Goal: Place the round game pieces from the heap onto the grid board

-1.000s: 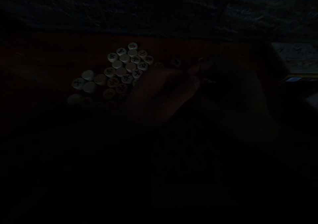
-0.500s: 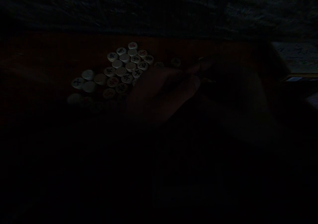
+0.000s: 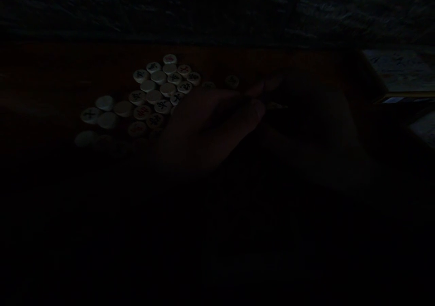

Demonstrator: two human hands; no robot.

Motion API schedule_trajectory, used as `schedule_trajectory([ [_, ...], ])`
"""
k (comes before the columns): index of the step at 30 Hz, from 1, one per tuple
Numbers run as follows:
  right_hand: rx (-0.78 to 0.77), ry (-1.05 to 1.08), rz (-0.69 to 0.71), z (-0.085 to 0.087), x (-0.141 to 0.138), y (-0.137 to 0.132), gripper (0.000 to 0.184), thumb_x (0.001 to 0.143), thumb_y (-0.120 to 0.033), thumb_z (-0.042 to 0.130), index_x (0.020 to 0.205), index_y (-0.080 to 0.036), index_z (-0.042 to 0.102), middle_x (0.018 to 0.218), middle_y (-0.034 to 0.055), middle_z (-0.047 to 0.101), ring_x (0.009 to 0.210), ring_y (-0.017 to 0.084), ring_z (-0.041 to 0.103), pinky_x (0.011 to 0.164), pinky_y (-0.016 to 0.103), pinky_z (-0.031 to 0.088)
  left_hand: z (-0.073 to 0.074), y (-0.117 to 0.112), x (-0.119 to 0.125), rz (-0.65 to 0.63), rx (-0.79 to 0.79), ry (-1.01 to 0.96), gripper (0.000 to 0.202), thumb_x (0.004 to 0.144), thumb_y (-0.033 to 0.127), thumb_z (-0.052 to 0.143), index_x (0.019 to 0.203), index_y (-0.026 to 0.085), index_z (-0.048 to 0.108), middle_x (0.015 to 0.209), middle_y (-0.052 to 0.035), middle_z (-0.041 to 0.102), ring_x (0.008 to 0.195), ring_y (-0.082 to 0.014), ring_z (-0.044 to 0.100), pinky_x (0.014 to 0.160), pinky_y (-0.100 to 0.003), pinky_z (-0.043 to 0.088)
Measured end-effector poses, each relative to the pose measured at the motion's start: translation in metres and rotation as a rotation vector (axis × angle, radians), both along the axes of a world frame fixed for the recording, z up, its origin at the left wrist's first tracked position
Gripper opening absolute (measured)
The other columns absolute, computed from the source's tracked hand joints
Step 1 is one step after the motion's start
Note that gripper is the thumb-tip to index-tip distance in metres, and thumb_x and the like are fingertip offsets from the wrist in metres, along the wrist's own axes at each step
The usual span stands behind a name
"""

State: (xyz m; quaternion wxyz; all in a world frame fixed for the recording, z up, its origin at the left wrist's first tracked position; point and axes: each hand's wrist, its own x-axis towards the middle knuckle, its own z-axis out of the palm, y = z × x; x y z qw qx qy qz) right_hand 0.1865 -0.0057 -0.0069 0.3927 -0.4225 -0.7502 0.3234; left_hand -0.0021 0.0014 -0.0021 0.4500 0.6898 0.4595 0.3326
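Note:
The view is very dark. Several round pale xiangqi pieces [image 3: 168,89] lie close together on a reddish-brown wooden surface, some with red or black characters up and some blank. My left hand [image 3: 210,127] reaches over the right side of this group, its thumb and fingers drawn together toward the right. What they hold, if anything, is hidden. Facing it, my right hand [image 3: 316,111] is almost lost in shadow, its fingertips close to those of my left hand. A small pale shape [image 3: 277,106] shows between the hands, too dim to name.
One separate piece [image 3: 232,80] lies beyond my left hand. At the right edge stands a box-like thing with a pale, marked panel [image 3: 401,73] and a light rim. A dark, rough-textured surface [image 3: 204,11] runs along the back. The lower half is nearly black.
The whole scene has shifted a little to the left in view. Both hands keep nearly the same pose, close together, and the grouped pieces look unchanged.

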Motion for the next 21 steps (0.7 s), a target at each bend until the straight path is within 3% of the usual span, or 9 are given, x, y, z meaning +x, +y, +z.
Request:
schedule_trajectory([
  [4, 0.059, -0.013, 0.005, -0.0017, 0.0011, 0.0012, 0.021, 0.089, -0.018, 0.073, 0.104, -0.032, 0.068, 0.109, 0.0012, 0.078, 0.108, 0.024, 0.074, 0.09, 0.037, 0.063, -0.0023, 0.0013, -0.0006, 0.014, 0.022, 0.007, 0.027, 0.102, 0.035, 0.062, 0.086, 0.023, 0.078, 0.085, 0.0035, 0.077, 0.088, -0.0213, 0.077, 0.068, -0.029, 0.056],
  [9, 0.067, -0.025, 0.009, -0.0033, 0.0025, 0.0027, 0.021, 0.089, -0.023, 0.075, 0.107, -0.031, 0.068, 0.112, 0.0028, 0.077, 0.109, 0.025, 0.074, 0.092, 0.039, 0.062, -0.0063, 0.0016, -0.0015, -0.003, 0.059, -0.031, 0.024, 0.102, 0.035, 0.061, 0.094, 0.024, 0.081, 0.089, 0.0046, 0.08, 0.087, -0.0197, 0.078, 0.068, -0.027, 0.06],
  [14, 0.01, 0.01, -0.001, -0.0043, 0.0017, 0.0023, 0.023, 0.09, -0.024, 0.076, 0.11, -0.032, 0.068, 0.112, 0.0023, 0.077, 0.109, 0.027, 0.074, 0.092, 0.044, 0.063, -0.0053, -0.0001, 0.0, -0.035, 0.084, -0.083, 0.023, 0.103, 0.029, 0.059, 0.101, 0.026, 0.082, 0.101, 0.005, 0.083, 0.1, -0.0211, 0.079, 0.084, -0.029, 0.065],
  [21, -0.006, 0.075, 0.059, -0.009, 0.0032, 0.005, 0.027, 0.089, -0.022, 0.078, 0.114, -0.03, 0.07, 0.111, 0.0024, 0.076, 0.106, 0.024, 0.074, 0.089, 0.039, 0.063, -0.0097, 0.0, -0.0007, -0.006, 0.086, -0.076, 0.028, 0.102, 0.036, 0.059, 0.093, 0.023, 0.082, 0.096, 0.0014, 0.082, 0.098, -0.0225, 0.079, 0.083, -0.029, 0.064],
])
